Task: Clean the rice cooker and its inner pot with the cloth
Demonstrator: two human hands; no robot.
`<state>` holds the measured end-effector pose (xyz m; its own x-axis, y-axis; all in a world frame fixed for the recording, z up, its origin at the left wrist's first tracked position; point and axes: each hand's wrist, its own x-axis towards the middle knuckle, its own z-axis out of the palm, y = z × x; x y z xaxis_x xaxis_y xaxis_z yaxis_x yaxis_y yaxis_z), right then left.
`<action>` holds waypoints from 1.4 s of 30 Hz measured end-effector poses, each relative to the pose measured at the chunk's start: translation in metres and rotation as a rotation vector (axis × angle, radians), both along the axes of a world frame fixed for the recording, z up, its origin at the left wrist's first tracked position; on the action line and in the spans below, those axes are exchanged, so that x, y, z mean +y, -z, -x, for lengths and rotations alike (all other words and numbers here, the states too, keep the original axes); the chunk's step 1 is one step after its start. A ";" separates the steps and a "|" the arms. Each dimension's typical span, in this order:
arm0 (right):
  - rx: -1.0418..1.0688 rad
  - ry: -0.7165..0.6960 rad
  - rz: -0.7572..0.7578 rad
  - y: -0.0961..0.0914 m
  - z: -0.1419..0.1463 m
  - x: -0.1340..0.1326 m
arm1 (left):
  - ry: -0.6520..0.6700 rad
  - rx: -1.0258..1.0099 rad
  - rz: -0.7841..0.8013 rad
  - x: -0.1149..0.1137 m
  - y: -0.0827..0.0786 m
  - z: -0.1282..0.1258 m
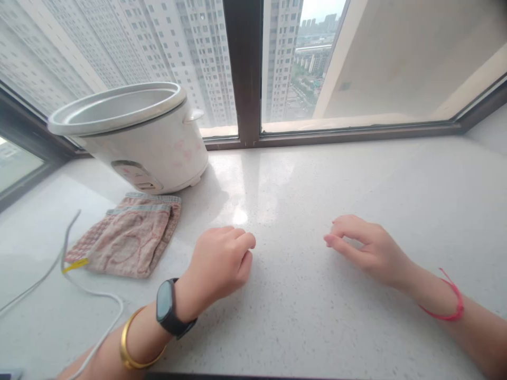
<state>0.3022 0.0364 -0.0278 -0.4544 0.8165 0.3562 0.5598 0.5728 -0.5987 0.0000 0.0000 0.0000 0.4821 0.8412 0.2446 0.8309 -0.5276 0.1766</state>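
My left hand (pixel 222 261) rests on the pale speckled counter (pixel 317 174) with its fingers curled into a loose fist; nothing shows inside it. A black smartwatch and a gold bangle sit on that wrist. My right hand (pixel 366 248) lies on the counter to the right, fingers bent inward and close together, with nothing visible in them. A red string circles the right wrist. A folded pink patterned cloth (pixel 127 237) lies just left of my left hand. Behind the cloth stands a white rice cooker (pixel 134 137) with no lid.
A grey cord (pixel 71 274) with a yellow tag curves over the counter at the left. A dark-framed window (pixel 245 68) runs along the back edge, with high-rise buildings outside. The counter's near edge is at the bottom of the view.
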 end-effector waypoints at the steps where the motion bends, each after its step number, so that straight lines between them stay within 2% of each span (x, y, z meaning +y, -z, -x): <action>1: -0.001 0.000 0.001 0.000 0.000 0.000 | -0.022 -0.010 0.039 0.000 -0.002 0.000; 6: -0.001 0.009 -0.006 0.002 -0.001 0.000 | -0.091 -0.079 0.180 -0.002 -0.008 -0.001; 12: -0.020 0.013 0.004 0.002 -0.001 0.000 | -0.120 -0.144 0.285 -0.002 -0.008 -0.001; 17: 0.001 0.005 0.000 0.001 -0.001 0.000 | -0.140 -0.293 0.502 -0.002 -0.010 -0.003; 21: 0.008 -0.004 -0.003 0.002 -0.001 0.000 | -0.159 -0.407 0.582 0.000 -0.012 -0.004; 24: 0.002 -0.013 -0.006 0.002 -0.001 0.000 | -0.173 -0.666 0.746 0.003 -0.013 -0.003; 29: 0.007 -0.020 -0.010 0.003 -0.003 0.000 | -0.151 -1.365 1.182 0.012 -0.011 0.001; 31: 0.005 -0.006 -0.010 0.002 -0.003 0.000 | -0.142 -1.504 1.285 0.015 -0.009 0.002; 34: -0.003 -0.003 -0.011 0.001 -0.002 0.001 | -0.151 -1.591 1.352 0.019 -0.009 0.005; 36: 0.000 -0.008 -0.016 0.000 -0.002 0.001 | -0.240 -1.648 1.304 0.022 -0.015 0.009; 37: 0.003 -0.009 -0.019 0.000 -0.002 0.002 | -0.316 -1.687 1.205 0.024 -0.020 0.013; 38: 0.006 -0.009 -0.019 0.000 -0.002 0.001 | -0.399 -1.731 1.039 0.027 -0.026 0.019; 40: 0.013 -0.009 -0.013 0.002 -0.003 0.001 | -0.551 -1.793 0.533 0.035 -0.040 0.037; 42: 0.027 -0.006 0.010 0.005 -0.002 0.001 | -0.653 -1.758 0.008 0.044 -0.054 0.064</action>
